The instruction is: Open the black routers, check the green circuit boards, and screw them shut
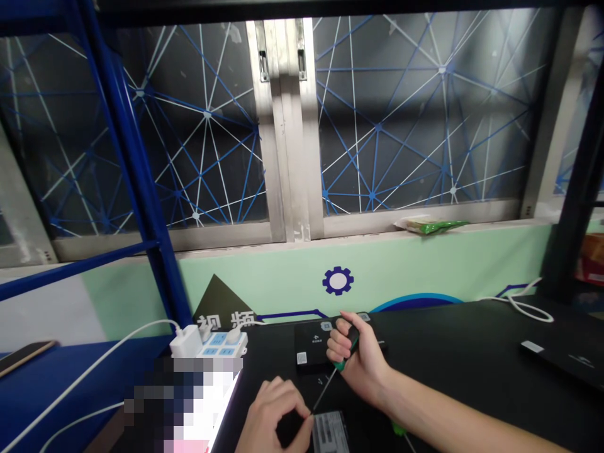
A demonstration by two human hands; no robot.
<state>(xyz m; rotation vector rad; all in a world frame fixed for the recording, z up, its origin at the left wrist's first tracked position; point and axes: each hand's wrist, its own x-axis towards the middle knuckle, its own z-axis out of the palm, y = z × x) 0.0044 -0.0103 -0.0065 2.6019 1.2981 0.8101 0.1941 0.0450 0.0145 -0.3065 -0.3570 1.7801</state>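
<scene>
Fingers [338,346] grip screwdriver [343,363], tip obscured, left hand [276,418] cropped

You work with both hands bare. Your right hand [358,358] shows in full, from the fingers [336,345] back to the wrist. Behind it your forearm [453,412] runs bare to the lower right edge of the view. It is slim and smooth, widening evenly away from the wrist. The knuckles on that hand stand out as a row of small rounded bumps, and the thumb is long and narrow. Your left hand [276,418], near the bottom edge, shows only its back and thumb, and the frame cuts it off at the wrist. Its nails are too small to make out.
</scene>
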